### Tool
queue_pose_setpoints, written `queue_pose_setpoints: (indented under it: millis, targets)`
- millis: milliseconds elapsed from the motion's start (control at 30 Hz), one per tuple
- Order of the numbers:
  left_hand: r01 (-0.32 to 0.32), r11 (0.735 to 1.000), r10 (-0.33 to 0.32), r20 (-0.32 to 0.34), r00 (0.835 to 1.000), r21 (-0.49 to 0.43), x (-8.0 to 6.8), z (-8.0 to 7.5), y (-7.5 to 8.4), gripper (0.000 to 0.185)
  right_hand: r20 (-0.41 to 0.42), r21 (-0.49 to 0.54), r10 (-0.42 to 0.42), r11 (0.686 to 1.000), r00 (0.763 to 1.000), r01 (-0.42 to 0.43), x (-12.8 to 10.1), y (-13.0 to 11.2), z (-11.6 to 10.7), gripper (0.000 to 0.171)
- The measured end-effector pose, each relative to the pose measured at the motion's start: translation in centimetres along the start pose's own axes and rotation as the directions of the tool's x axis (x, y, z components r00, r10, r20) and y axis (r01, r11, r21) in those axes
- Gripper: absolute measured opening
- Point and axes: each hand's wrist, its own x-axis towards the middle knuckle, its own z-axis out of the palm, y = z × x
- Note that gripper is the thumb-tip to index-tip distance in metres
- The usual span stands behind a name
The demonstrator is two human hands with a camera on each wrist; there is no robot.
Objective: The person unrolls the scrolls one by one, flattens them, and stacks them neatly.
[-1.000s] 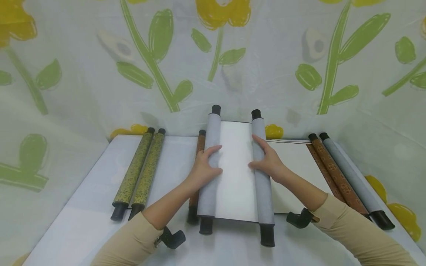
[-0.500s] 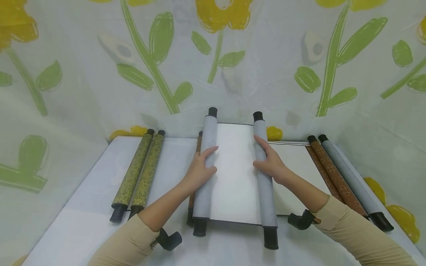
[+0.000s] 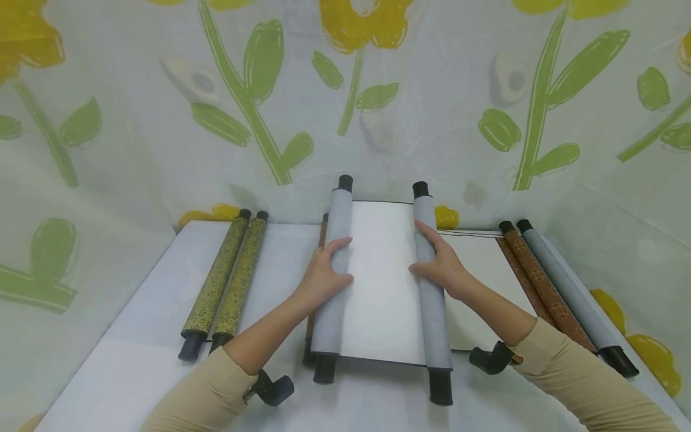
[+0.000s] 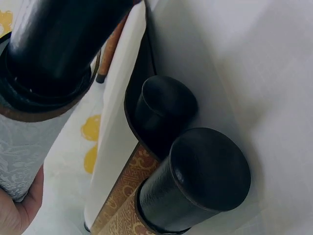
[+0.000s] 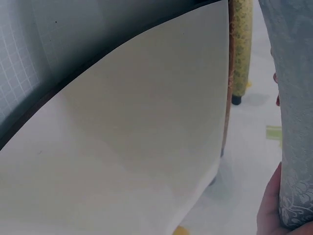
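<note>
A grey hanging scroll [image 3: 384, 282], partly unrolled with its blank white face up, is held between both hands. My left hand [image 3: 324, 273] grips its left roll [image 3: 328, 324], thumb and index finger on the inner side. On the right roll [image 3: 433, 324], my right hand [image 3: 442, 267] holds on in the same way, at about mid-length. In the left wrist view, the grey roll's black end knob [image 4: 49, 54] stands above the black knobs of a brown scroll [image 4: 117, 225]. That scroll lies partly unrolled underneath, its cream paper [image 5: 137, 132] filling much of the right wrist view.
Two green patterned rolls [image 3: 236, 276] lie side by side on the left of the white table [image 3: 135, 324]. Far right, a grey-blue roll [image 3: 569, 285] lies beside the brown scroll's right roll [image 3: 545, 279]. A flower-printed sheet [image 3: 432, 114] hangs behind the table.
Both hands have drawn slightly apart with the grey rolls, the left going left and the right going right. The white strip between them is a little wider. The other scrolls stay put.
</note>
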Motion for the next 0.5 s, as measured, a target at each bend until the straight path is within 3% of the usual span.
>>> queue_pose_setpoints:
  millis: [500]
  targets:
    - [0.001,0.998,-0.003,0.034,0.999,0.055,-0.09,-0.83,-0.63,0.062,0.027,-0.037,0.030,0.999,0.999,-0.029,-0.01,0.53,-0.98,0.091]
